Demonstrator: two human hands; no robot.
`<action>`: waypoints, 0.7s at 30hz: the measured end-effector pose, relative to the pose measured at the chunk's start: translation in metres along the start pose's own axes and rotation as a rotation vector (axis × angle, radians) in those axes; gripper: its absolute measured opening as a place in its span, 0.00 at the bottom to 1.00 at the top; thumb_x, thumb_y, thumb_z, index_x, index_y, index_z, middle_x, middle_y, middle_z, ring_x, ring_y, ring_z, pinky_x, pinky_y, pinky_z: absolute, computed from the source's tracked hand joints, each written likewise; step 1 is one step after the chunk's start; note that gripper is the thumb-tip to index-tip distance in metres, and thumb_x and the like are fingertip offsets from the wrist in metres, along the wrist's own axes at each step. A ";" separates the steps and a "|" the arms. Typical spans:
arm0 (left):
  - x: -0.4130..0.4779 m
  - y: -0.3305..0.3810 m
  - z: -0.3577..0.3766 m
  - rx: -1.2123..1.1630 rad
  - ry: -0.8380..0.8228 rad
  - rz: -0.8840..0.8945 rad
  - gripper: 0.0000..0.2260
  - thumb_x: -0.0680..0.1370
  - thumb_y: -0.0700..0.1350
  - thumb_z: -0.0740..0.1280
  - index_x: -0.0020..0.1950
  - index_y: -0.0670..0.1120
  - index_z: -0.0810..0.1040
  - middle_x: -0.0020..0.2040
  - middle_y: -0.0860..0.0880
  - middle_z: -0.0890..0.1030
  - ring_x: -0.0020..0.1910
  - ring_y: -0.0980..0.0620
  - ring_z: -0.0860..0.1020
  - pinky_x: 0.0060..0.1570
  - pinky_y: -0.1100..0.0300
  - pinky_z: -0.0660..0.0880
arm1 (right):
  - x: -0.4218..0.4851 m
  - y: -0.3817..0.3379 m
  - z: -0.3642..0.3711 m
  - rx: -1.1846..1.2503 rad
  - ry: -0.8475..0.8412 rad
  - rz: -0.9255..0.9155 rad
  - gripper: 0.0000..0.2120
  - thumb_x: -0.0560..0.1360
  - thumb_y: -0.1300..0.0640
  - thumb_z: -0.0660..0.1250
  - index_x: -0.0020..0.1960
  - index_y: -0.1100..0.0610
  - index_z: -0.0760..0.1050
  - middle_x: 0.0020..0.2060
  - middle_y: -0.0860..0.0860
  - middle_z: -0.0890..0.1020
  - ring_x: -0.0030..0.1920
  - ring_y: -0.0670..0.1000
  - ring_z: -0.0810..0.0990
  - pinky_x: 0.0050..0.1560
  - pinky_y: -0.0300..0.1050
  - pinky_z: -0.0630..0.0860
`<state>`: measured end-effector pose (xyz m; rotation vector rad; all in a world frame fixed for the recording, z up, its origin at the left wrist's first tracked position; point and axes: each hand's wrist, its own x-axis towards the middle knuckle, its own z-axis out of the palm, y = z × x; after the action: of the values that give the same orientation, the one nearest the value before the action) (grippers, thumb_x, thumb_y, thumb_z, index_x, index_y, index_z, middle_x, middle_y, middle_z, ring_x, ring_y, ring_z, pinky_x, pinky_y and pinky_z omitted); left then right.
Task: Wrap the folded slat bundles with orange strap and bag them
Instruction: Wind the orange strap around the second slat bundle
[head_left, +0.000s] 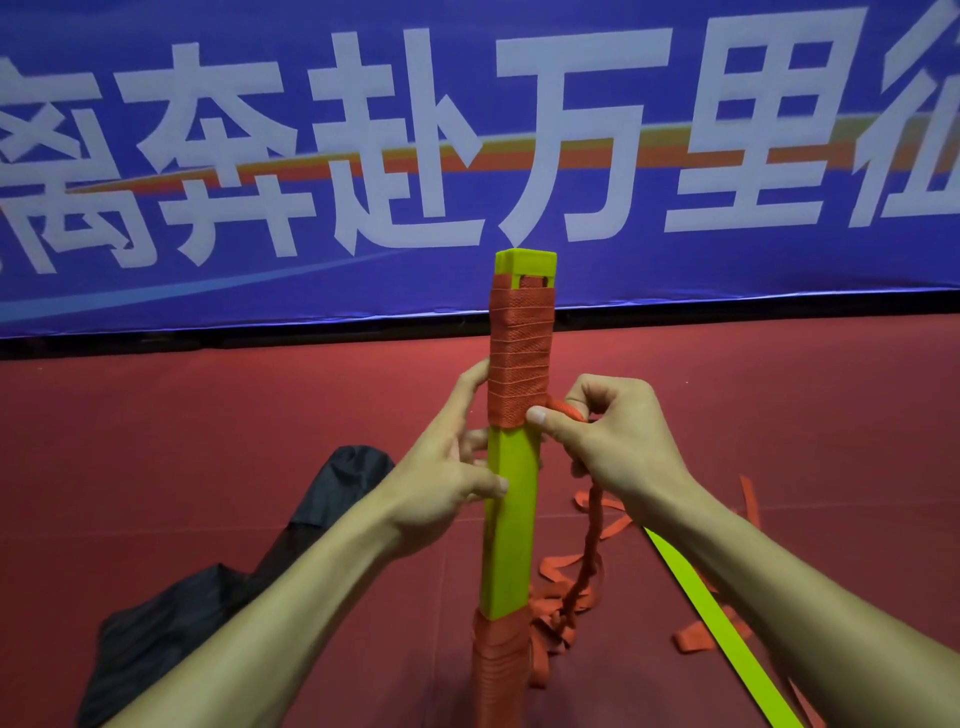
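Observation:
A lime-yellow folded slat bundle (511, 519) stands upright in the middle of the view. Orange strap (521, 353) is wound tightly around its upper part, and a second orange winding covers its lower end. My left hand (441, 478) grips the bundle from the left, thumb across the bare yellow face, fingers behind. My right hand (608, 431) pinches the twisted free length of strap right beside the lower edge of the upper winding. The loose strap hangs down from that hand to a tangled heap (566, 603) on the floor.
A black bag (208, 587) lies crumpled on the red floor at the left. A loose lime-yellow slat (711, 623) runs diagonally under my right forearm. A blue banner (467, 130) with large white characters hangs behind.

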<state>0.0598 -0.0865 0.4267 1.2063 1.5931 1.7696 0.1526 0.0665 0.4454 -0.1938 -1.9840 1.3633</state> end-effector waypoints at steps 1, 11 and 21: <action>0.000 -0.001 -0.003 -0.019 -0.043 -0.005 0.42 0.68 0.29 0.68 0.68 0.70 0.67 0.55 0.38 0.82 0.46 0.37 0.80 0.41 0.55 0.77 | 0.000 -0.001 -0.001 0.018 -0.016 0.005 0.20 0.69 0.58 0.77 0.31 0.62 0.66 0.22 0.50 0.74 0.23 0.49 0.70 0.25 0.44 0.71; -0.007 -0.002 -0.007 -0.028 -0.073 0.009 0.43 0.66 0.38 0.78 0.67 0.76 0.65 0.57 0.42 0.82 0.54 0.45 0.82 0.50 0.49 0.79 | 0.002 -0.002 -0.005 0.232 -0.180 0.115 0.17 0.71 0.62 0.75 0.34 0.60 0.66 0.24 0.49 0.69 0.24 0.47 0.66 0.25 0.42 0.67; -0.007 -0.008 -0.005 0.005 -0.053 -0.003 0.40 0.67 0.40 0.77 0.62 0.80 0.66 0.54 0.42 0.84 0.56 0.46 0.83 0.49 0.51 0.78 | 0.004 0.000 -0.014 0.353 -0.337 0.356 0.11 0.70 0.56 0.72 0.41 0.60 0.72 0.31 0.53 0.70 0.26 0.46 0.67 0.29 0.40 0.68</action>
<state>0.0577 -0.0928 0.4174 1.2418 1.5689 1.7183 0.1582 0.0790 0.4502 -0.1654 -1.9949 2.0659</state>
